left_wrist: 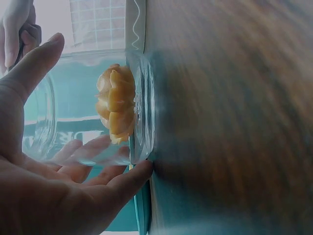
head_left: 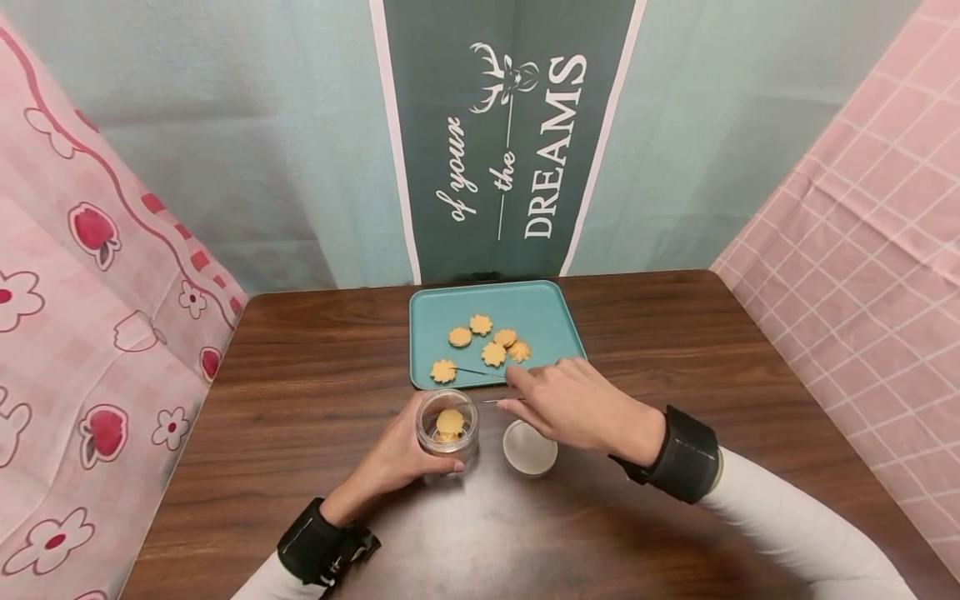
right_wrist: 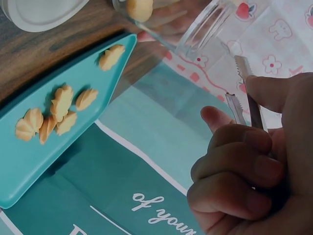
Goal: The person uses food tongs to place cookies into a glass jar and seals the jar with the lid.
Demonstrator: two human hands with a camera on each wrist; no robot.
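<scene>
Nearest us, the left hand (head_left: 397, 458) wraps its grip round a small glass jar (head_left: 447, 423), fingers curled about the wall so it stands steady and upright on the counter (head_left: 300, 400) with its mouth free. 1 biscuit (head_left: 450, 424) already lies at the bottom of it; the left wrist view shows that biscuit (left_wrist: 116, 104) flat against the glass base.

Just right of the jar sits a white lid (head_left: 529, 447), off and parked beside it, out of the way of the opening.

Over that, the right hand (head_left: 581, 404) has thumb and fingers pinched on thin metal tweezers (head_left: 495, 401), tips pointing left toward the jar. The right wrist view shows the 2 tweezer arms (right_wrist: 244, 93) slightly apart with nothing visible between them.

Further back, a teal tray (head_left: 543, 312) touches the far side of the working spot, so the reach is short. 6 flower-shaped biscuits (head_left: 493, 353) lie on it, 5 clustered, 1 near the front left.

Behind all that hangs a green banner (head_left: 517, 142).
</scene>
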